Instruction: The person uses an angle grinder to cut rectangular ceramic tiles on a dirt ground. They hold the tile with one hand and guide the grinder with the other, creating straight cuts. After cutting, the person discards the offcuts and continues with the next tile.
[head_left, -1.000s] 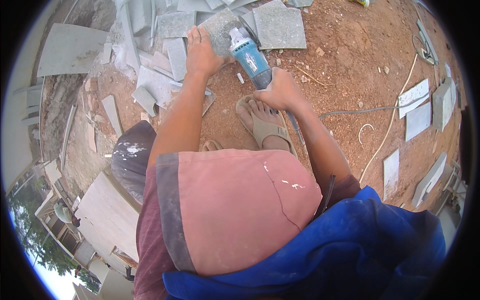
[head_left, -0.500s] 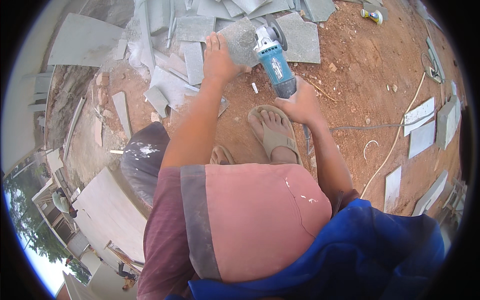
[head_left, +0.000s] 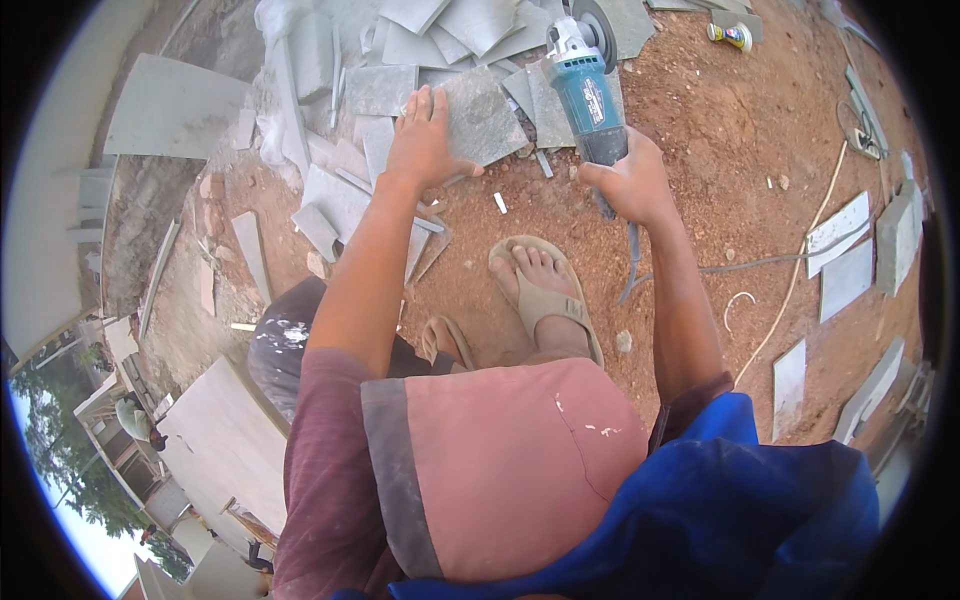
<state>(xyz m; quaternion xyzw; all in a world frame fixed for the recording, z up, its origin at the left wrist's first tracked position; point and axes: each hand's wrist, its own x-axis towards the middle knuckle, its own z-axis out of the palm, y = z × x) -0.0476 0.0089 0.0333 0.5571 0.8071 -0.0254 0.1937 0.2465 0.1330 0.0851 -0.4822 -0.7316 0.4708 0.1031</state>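
Note:
My right hand point(head_left: 632, 180) is wrapped round the rear body of a teal angle grinder point(head_left: 590, 95), whose disc point(head_left: 596, 32) points away from me. The disc stands to the right of a grey stone tile point(head_left: 484, 115), apart from it. On that tile's left edge rests my left hand point(head_left: 428, 140), fingers stretched out and thumb along the near edge. Just behind the grinder lies another grey tile point(head_left: 548, 108). A power cord point(head_left: 634, 262) runs from the grinder's tail off to the right.
Loose stone slabs point(head_left: 480, 20) are heaped at the far side. A rope-like cable point(head_left: 805, 255) crosses the red dirt at right, near white tile pieces point(head_left: 845, 280). My sandalled foot point(head_left: 545, 300) stands below the tile. A small can point(head_left: 730, 37) lies far right.
The grinder in my right hand has moved right, away from the tile's edge. The tile now shows its full right side. My left hand stays on it, and the view has shifted slightly.

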